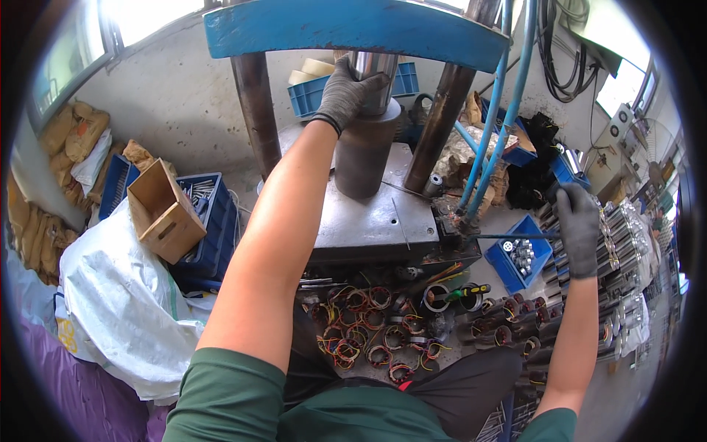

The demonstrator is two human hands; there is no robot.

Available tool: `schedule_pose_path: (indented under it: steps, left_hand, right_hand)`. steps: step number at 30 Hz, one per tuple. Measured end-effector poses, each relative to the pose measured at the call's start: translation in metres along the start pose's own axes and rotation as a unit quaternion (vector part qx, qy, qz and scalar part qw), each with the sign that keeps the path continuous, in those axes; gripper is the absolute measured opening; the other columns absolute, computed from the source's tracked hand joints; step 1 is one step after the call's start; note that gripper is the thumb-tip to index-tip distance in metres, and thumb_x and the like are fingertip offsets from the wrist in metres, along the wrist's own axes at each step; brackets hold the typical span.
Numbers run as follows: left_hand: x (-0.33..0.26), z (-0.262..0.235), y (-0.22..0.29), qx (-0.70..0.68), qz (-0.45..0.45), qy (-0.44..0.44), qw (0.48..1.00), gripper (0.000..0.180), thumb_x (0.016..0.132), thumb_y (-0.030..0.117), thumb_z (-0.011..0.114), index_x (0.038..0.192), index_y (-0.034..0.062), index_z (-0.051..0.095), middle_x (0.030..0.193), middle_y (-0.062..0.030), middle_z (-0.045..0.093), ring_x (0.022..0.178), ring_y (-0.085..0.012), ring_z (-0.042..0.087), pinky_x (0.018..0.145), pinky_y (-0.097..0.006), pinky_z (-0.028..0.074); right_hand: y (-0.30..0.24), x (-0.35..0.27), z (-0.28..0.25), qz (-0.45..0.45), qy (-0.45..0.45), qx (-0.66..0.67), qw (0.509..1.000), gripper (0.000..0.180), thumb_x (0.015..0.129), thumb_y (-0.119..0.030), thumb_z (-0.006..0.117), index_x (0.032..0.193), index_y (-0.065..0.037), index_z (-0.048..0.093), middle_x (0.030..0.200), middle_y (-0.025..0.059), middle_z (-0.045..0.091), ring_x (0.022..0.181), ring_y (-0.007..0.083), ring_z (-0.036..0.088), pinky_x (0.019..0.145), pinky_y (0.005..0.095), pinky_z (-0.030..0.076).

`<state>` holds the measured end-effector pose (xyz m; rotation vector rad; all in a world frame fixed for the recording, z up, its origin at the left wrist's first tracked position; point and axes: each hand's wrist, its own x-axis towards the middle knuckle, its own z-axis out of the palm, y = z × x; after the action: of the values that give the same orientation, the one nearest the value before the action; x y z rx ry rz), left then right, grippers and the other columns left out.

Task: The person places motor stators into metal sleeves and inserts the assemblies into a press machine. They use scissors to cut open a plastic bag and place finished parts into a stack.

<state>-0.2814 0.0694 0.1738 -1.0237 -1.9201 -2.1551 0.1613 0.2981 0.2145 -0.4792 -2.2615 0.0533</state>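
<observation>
My left hand (346, 94), in a grey work glove, reaches up and is wrapped round a shiny metal cylinder (377, 87). This cylinder stands upright on a thick dark steel block (364, 158), which rests on the bed (412, 210) of a press. Above them spans the blue crossbeam (353, 29), hiding the cylinder's upper end. Off to the right, my right hand (579, 230), also gloved, is closed at the end of a thin dark lever (515, 236) running sideways from the press. Its fingers are partly hidden.
Two dark columns (254, 110) flank the work. Blue hoses (495, 140) run down at the right. A blue bin (520, 254) holds small metal parts. Wire-wound rings (368, 324) lie before my knees, near a green-handled screwdriver (464, 293). Metal shafts (618, 272) stack at right; a wooden box (166, 214) sits left.
</observation>
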Motion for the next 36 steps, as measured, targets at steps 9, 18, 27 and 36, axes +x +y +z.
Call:
schedule_pose_path:
  steps: [9,18,27,36]
  left_hand:
    - [-0.006,-0.005,-0.001,-0.040,0.014,-0.026,0.999,0.073,0.077,0.027,0.093,0.131,0.0001,0.053,0.114,-0.0147,0.070,0.104,-0.0216,0.067,0.093,-0.035,0.055]
    - [-0.113,-0.010,0.040,-0.152,0.107,-0.024,0.982,0.084,0.077,0.023,0.090,0.143,0.0037,0.042,0.125,-0.0122,0.064,0.112,-0.0222,0.065,0.093,-0.033,0.058]
    - [-0.247,-0.018,-0.024,-0.451,-0.175,0.010,0.875,0.090,0.080,0.059,0.084,0.142,0.0032,0.051,0.123,-0.0118,0.068,0.116,-0.0262,0.068,0.105,-0.043,0.056]
    - [-0.251,-0.029,-0.052,-0.374,-0.303,0.082,0.873,0.090,0.086,0.060,0.079,0.137,-0.0053,0.044,0.116,-0.0182,0.064,0.102,-0.0256,0.067,0.087,-0.041,0.059]
  right_hand:
    - [0.015,0.045,0.020,0.037,-0.060,-0.089,0.994,0.024,0.094,-0.028,0.068,0.103,-0.006,0.072,0.095,0.0217,0.072,0.094,0.0414,0.070,0.083,0.0471,0.056]
    - [0.015,0.019,0.004,0.050,-0.062,-0.090,0.993,0.029,0.082,-0.014,0.073,0.109,-0.004,0.070,0.098,0.0169,0.072,0.093,0.0348,0.071,0.084,0.0421,0.057]
    - [-0.038,-0.099,-0.043,-0.192,-0.136,-0.185,0.954,0.026,0.077,-0.007,0.066,0.103,-0.007,0.065,0.101,0.0153,0.068,0.097,0.0385,0.067,0.103,0.0581,0.043]
    - [-0.188,-0.119,0.061,-0.129,-0.216,0.180,0.951,0.051,0.081,-0.012,0.082,0.125,0.000,0.061,0.121,0.0236,0.064,0.101,0.0404,0.069,0.090,0.0440,0.058]
